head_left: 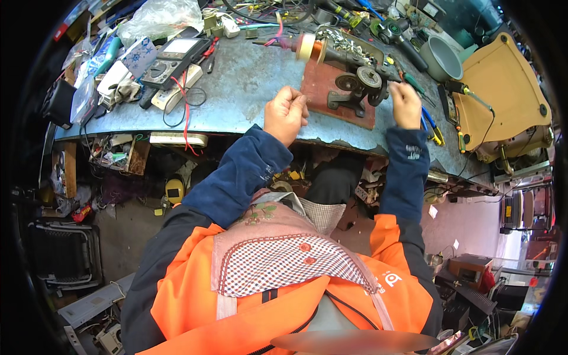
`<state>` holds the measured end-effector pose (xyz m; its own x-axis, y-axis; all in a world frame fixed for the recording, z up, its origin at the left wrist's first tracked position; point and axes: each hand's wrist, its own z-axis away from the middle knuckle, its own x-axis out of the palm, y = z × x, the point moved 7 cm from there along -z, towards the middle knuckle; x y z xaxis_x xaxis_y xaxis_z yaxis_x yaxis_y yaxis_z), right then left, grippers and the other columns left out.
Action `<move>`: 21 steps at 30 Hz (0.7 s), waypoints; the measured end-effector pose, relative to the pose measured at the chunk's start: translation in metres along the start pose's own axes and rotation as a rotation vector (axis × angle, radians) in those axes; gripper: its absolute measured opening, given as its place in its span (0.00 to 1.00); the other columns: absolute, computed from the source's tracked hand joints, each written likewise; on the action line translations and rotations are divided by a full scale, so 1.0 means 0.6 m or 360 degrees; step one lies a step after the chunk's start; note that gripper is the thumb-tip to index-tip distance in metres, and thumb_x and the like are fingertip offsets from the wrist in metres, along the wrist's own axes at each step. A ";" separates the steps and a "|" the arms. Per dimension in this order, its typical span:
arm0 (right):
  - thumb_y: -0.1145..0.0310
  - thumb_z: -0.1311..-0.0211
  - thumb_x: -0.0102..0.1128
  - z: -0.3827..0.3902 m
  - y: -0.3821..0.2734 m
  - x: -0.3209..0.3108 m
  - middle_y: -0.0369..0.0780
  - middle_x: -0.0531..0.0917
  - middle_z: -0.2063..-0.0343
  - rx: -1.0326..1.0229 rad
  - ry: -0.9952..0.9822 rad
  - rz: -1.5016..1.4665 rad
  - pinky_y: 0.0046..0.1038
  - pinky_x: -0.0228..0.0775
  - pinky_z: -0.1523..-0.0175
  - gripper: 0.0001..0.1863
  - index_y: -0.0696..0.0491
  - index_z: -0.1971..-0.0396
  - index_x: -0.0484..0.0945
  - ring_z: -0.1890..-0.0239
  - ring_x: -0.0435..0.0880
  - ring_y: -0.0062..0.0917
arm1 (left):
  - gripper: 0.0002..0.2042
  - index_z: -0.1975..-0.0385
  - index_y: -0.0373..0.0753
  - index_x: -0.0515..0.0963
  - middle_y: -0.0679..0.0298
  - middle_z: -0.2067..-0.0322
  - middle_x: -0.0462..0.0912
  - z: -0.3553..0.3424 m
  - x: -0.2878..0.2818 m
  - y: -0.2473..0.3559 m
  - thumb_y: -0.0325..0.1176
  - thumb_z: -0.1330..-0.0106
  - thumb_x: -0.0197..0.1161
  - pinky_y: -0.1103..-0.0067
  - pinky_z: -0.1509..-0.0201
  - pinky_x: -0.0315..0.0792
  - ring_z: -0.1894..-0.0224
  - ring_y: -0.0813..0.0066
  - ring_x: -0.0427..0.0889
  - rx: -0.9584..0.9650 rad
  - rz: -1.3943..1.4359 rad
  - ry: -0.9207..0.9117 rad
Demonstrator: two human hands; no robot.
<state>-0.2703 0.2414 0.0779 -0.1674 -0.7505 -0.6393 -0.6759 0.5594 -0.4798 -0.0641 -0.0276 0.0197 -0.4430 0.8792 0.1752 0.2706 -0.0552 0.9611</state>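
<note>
1. Orange jacket (189, 296) cloth lies nearest the camera, with a checked apron (272, 266) over its front and dark blue sleeves reaching forward to the bench (248, 71).

2. Centred between and beyond the two hands is a small hand winder (347, 102) with a dark metal frame and a round dial wheel (369, 77). It stands on a red board (320, 86) near the bench's front edge.

3. At the winder's far left end, a pale spool (306, 47) sits on the shaft; its outline is smeared, which suggests that it is turning.

4. The right hand (406, 105) is curled into a fist at the winder's right end, seemingly around a crank handle, though the fingers hide whatever is inside.

5. The left hand (285, 115) is closed, thumb against curled fingers, just beside the board's left edge. It may be pinching a fine strand, but none can be made out, so I cannot tell.

6. Judging by this pose, the step in hand is winding: the right hand cranks while the left guides.

7. Continuing would call for an even turn on the right, steady light tension on the left, and an eye on the dial wheel. Jerking could snap or bunch a fine strand.
</note>
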 end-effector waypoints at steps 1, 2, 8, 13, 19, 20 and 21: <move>0.66 0.36 0.65 0.026 -0.020 0.000 0.48 0.85 0.67 -0.0143 -0.0014 -0.0064 0.32 0.75 0.56 0.11 0.59 0.61 0.84 0.62 0.85 0.39 | 0.05 0.66 0.36 0.75 0.67 0.77 0.79 -0.001 -0.001 -0.003 0.28 0.25 0.57 0.84 0.74 0.71 0.79 0.84 0.75 -0.0007 0.0021 0.0001; 0.68 0.37 0.65 0.047 -0.034 0.002 0.49 0.85 0.67 0.0009 -0.0289 -0.0007 0.32 0.75 0.56 0.10 0.59 0.62 0.85 0.62 0.86 0.40 | 0.05 0.66 0.36 0.75 0.67 0.77 0.79 0.000 -0.003 -0.008 0.28 0.25 0.57 0.84 0.74 0.71 0.79 0.84 0.75 -0.0021 0.0044 0.0001; 0.78 0.38 0.63 0.083 -0.104 -0.088 0.35 0.79 0.76 -0.0019 -0.0459 -0.0597 0.22 0.65 0.66 0.04 0.62 0.67 0.84 0.71 0.76 0.19 | 0.05 0.66 0.36 0.75 0.67 0.77 0.79 0.002 -0.010 -0.004 0.28 0.25 0.57 0.84 0.74 0.71 0.79 0.84 0.74 -0.0013 -0.0021 0.0035; 0.75 0.32 0.62 -0.015 -0.048 -0.069 0.32 0.84 0.69 0.0187 0.0125 -0.1012 0.17 0.66 0.61 0.06 0.62 0.61 0.85 0.67 0.76 0.13 | 0.06 0.66 0.36 0.75 0.66 0.78 0.79 0.000 -0.003 -0.002 0.28 0.25 0.57 0.84 0.75 0.71 0.79 0.84 0.75 0.0033 0.0006 0.0003; 0.71 0.37 0.65 0.032 0.009 0.020 0.41 0.83 0.73 0.0022 -0.0232 -0.0116 0.26 0.70 0.62 0.10 0.60 0.60 0.83 0.70 0.79 0.23 | 0.06 0.66 0.37 0.74 0.67 0.78 0.79 0.000 0.000 0.001 0.28 0.25 0.57 0.84 0.74 0.71 0.80 0.84 0.75 0.0011 -0.0013 0.0011; 0.72 0.37 0.65 0.061 -0.016 0.016 0.40 0.82 0.74 0.0048 -0.0319 -0.0237 0.26 0.69 0.63 0.09 0.61 0.60 0.83 0.71 0.79 0.23 | 0.06 0.66 0.37 0.74 0.67 0.78 0.79 0.002 -0.003 0.000 0.28 0.25 0.57 0.84 0.74 0.71 0.80 0.84 0.75 -0.0003 -0.0007 0.0018; 0.73 0.38 0.64 0.086 -0.044 0.005 0.39 0.82 0.74 0.0082 -0.0403 -0.0353 0.26 0.68 0.64 0.09 0.61 0.60 0.83 0.71 0.78 0.23 | 0.06 0.66 0.36 0.74 0.67 0.78 0.79 0.003 -0.005 -0.001 0.28 0.25 0.57 0.84 0.74 0.71 0.80 0.84 0.75 -0.0003 -0.0016 0.0018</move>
<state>-0.2160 0.2426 0.0578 0.1674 -0.7484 -0.6418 -0.6375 0.4144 -0.6495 -0.0615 -0.0292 0.0182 -0.4552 0.8743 0.1682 0.2646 -0.0475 0.9632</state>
